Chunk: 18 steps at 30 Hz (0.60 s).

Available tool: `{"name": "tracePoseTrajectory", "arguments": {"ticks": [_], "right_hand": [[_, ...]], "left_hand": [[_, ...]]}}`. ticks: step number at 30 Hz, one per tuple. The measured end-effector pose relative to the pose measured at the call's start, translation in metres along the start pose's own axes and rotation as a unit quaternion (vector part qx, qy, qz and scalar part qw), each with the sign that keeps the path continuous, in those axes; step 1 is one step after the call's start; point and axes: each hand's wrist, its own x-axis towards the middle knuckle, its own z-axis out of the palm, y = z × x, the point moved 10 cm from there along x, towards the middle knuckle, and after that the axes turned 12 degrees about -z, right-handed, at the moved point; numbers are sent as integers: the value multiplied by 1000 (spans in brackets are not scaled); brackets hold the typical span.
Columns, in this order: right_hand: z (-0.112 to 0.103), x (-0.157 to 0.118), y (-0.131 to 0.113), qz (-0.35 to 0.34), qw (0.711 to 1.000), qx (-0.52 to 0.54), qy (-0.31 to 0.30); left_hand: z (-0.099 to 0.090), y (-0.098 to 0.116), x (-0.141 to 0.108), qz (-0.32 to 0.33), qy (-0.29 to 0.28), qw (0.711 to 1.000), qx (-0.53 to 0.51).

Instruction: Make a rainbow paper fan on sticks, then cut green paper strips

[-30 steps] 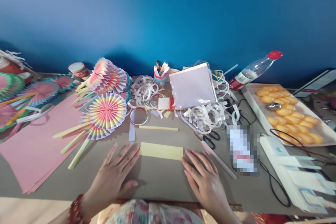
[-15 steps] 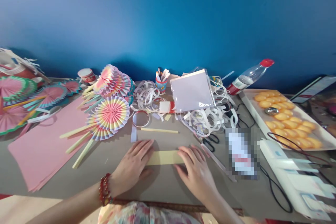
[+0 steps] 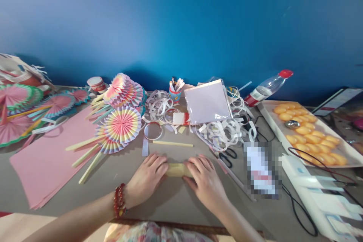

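Between my two hands a short pale yellow paper strip (image 3: 175, 170) lies low over the grey table, its ends hidden under my fingers. My left hand (image 3: 150, 176), with a red bead bracelet (image 3: 119, 199) at the wrist, presses the strip's left end between thumb and fingers. At the right end, the thumb and bent fingers of my right hand (image 3: 202, 177) close on the paper. Just beyond them rests a thin yellow paper stick (image 3: 172, 144). A tape roll (image 3: 162, 131) and a lilac paper strip (image 3: 145, 146) lie past my left hand.
Pleated paper fans (image 3: 121, 124) and pink sheets (image 3: 48, 166) cover the left side. White paper strips (image 3: 224, 136), scissors (image 3: 227, 157) and a packet of lilac paper (image 3: 208, 102) are ahead. To the right stand a bottle (image 3: 268, 89), a food tray (image 3: 265, 111) and a power strip (image 3: 304, 196).
My hands have come closer together along the yellow paper strip, so less of it shows between them. My fingers are now more bent around its ends.
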Motion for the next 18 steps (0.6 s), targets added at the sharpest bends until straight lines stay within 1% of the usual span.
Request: {"name": "tracePoseTrajectory", "arguments": {"ticks": [4, 6, 9, 12, 15, 18], "right_hand": [[-9, 1, -7, -31, 998, -19, 42], [-11, 2, -10, -45, 997, -29, 48], [-9, 3, -10, -43, 998, -31, 37], [-10, 3, -12, -48, 997, -29, 46], [-9, 1, -14, -54, 997, -12, 50], [-5, -1, -13, -44, 998, 6, 40]], "left_hand": [[-12, 4, 1, 10, 51, 998, 30], [-15, 3, 2, 4, 61, 997, 47], [-10, -2, 4, -12, 46, 997, 59], [-6, -6, 5, -27, 29, 997, 68], [-8, -8, 8, -36, 27, 996, 79], [-11, -5, 11, -25, 16, 996, 88]]}}
